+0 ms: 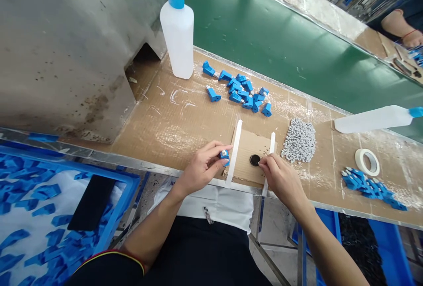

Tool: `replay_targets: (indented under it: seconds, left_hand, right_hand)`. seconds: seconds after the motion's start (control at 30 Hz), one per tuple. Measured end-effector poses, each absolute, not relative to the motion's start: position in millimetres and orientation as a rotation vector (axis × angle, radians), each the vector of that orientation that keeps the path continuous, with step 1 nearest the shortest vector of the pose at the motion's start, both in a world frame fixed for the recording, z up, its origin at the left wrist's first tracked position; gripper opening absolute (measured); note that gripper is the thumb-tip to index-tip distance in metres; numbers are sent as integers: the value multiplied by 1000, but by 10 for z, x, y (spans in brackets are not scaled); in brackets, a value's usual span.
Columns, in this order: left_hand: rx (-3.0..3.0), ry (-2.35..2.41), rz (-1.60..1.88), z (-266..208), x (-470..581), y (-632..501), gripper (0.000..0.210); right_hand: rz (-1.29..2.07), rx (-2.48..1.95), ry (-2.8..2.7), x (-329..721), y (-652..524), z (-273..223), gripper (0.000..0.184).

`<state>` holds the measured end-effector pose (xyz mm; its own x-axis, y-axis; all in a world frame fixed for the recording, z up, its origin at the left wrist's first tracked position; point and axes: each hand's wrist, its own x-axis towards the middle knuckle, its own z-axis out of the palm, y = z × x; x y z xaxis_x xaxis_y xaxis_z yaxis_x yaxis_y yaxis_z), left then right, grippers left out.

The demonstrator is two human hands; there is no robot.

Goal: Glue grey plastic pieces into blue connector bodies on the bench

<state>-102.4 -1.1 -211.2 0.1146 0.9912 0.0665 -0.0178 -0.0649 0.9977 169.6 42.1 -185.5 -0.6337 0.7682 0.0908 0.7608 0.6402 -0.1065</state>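
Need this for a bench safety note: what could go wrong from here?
The right hand has its fingers right at the edge of the small black dish, so a nudge might shift or tip it.

The loose pile of grey bits lies close beside that hand; an outward sweep could scatter it.

The left hand holds a small blue piece near the bench's front edge, so a slip might send it to the floor.

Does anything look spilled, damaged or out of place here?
Dark specks lie scattered on the cardboard pad beside the round black piece, possibly spilled. The metal housing at left has brown, rust-like stains. The right-hand bottle looks tipped, perhaps only lens distortion.
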Motion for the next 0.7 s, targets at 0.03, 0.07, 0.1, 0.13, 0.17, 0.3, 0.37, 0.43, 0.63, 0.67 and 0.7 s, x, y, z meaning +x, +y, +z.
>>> replay_targets:
  seconds: [0.03, 0.07, 0.1, 0.13, 0.17, 0.3, 0.37, 0.43, 0.63, 0.67, 0.7]
  left_hand:
    - [1300, 1081, 1179, -2113, -1024, -12, 33]
    - [1302, 1082, 1179, -2114, -1025, -12, 33]
    - [1303, 1085, 1178, -2114, -1027, -12, 33]
    - [1304, 1087, 1176, -2114, -1028, -13, 33]
    - [1304, 1089, 1174, -2114, -1028, -13, 33]
    - [1313, 1086, 1173, -2109, -1027, -12, 33]
    - [1318, 1086, 1174, -2105, -1025, -10, 33]
    - [1320, 1089, 1176, -2103, -1022, -8, 33]
    - [1328, 1082, 1183, -2114, -1023, -9, 33]
    - [1330, 1083, 1182, -2116, -1024, -8, 33]
    - [1334, 1084, 1182, -2118, -1024, -7, 33]
  right_hand:
    - [92, -1288, -2729, 1694, 417, -1851, 29]
    - [93, -1295, -2731, 1693, 413, -1842, 30]
    - [93, -1297, -2732, 1692, 411, -1827, 31]
    - [93, -1296, -2728, 1694, 412, -1807, 32]
    - [92, -1295, -2720, 1697, 418, -1782, 32]
    - [77, -1352, -2668, 1727, 509, -1694, 33]
    - [73, -1393, -2663, 1742, 595, -1689, 33]
    - [77, -1417, -2671, 1748, 687, -1713, 31]
    - [-7, -1409, -2731, 1729, 842, -1814, 30]
    - [-30, -1406, -2743, 1723, 847, -1818, 31]
    - [-48, -1405, -2753, 1716, 850, -1819, 32]
